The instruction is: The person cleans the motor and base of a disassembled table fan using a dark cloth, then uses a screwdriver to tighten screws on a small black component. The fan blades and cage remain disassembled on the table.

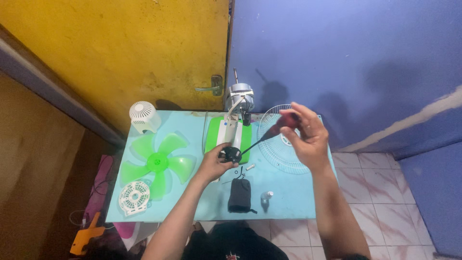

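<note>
My left hand (214,165) grips a small round black part (231,154) just above the light blue table (288,192). In my right hand (304,136) is a screwdriver (269,132) with a dark red handle; its shaft slants down-left and the tip meets the black part. Behind them lies a green and white fan base (228,135) with the grey motor (239,97) at its far end.
A green fan blade (156,162), a white motor cover (144,116) and a small white grille (134,197) lie on the table's left. A white wire guard (281,144) rests on the right. A black pouch (239,194) and small white bottle (266,195) sit near the front edge.
</note>
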